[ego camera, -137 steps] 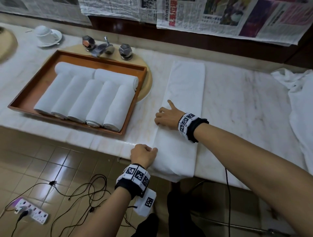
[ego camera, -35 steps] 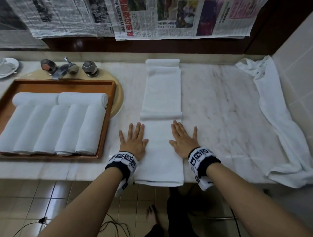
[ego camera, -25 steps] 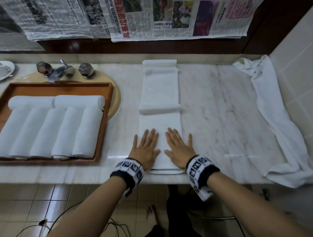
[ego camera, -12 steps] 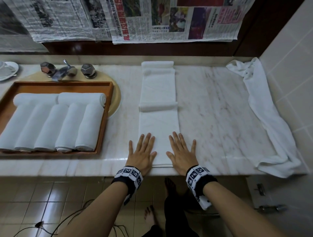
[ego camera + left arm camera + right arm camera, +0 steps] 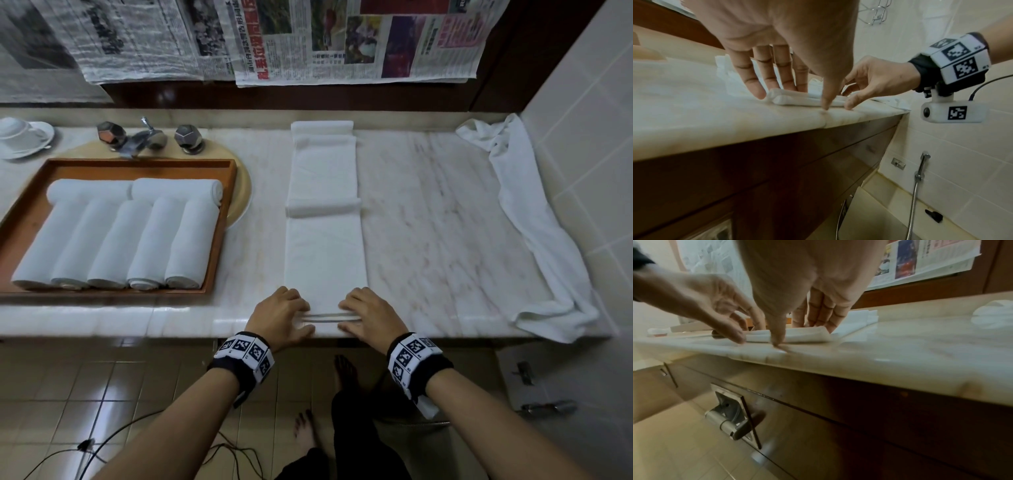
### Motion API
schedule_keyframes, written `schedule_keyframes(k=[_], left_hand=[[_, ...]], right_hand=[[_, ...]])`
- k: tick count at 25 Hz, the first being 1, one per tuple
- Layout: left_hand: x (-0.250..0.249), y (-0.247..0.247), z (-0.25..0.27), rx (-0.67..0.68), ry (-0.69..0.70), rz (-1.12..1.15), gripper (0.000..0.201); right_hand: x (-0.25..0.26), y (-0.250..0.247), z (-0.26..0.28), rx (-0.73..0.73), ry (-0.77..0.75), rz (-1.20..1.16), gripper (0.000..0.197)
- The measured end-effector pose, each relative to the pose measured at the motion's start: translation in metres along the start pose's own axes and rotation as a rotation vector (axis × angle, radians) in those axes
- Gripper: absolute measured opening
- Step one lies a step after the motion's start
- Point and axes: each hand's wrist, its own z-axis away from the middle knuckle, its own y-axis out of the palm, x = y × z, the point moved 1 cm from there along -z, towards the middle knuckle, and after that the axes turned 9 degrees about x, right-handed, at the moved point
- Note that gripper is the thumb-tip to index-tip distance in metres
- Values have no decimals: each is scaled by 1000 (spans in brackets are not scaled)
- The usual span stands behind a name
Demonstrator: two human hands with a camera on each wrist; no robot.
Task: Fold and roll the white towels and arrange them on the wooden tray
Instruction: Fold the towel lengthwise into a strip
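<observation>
Two hands, left hand (image 5: 279,315) and right hand (image 5: 368,317), fingers curled on the folded towel (image 5: 325,253) near end, starting the roll; next, even forward rolling

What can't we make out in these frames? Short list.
- Left fingertips, head view: curled out of sight at the towel edge.
- Towel's near end, head view: covered at both corners by the left hand and right hand.
- Tray, head view: left part cut off by the frame edge; floor under the rolls hidden.
- Loose towel, head view: crumpled, so any folds are unclear.
- Tray, right wrist view: blocked by the hands.
</observation>
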Motion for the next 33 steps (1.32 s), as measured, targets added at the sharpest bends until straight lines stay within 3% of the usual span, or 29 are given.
schedule_keyframes(k=[4, 10, 14, 15, 18, 21, 25, 27, 30, 33], left_hand=[[6, 5, 6, -95, -28, 73, 12], [7, 7, 7, -105, 4, 78, 12], [-9, -13, 10, 170, -88, 4, 11], [-13, -19, 10, 174, -154, 31, 16], [-16, -31, -6, -86, -403, 296, 17], [-10, -33, -41, -202, -587, 448, 14], [-1, -30, -71, -149, -691, 466, 25], [4, -28, -77, -122, -742, 498, 30], [9, -28, -79, -105, -802, 562, 38], [13, -29, -81, -90, -838, 598, 45]], right_hand=[[0, 1, 2, -74, 14, 12, 13], [-4, 3, 7, -68, 134, -7, 12], [16, -18, 12, 194, 210, 59, 12], [20, -23, 10, 233, 233, 46, 14], [25, -38, -19, 135, 266, -8, 20], [35, -49, -79, 137, 192, 44, 18], [40, -54, -160, 254, 58, 220, 27], [37, -58, -192, 384, -37, 402, 39], [35, -68, -215, 546, -227, 663, 41], [36, -71, -226, 552, -313, 803, 29]])
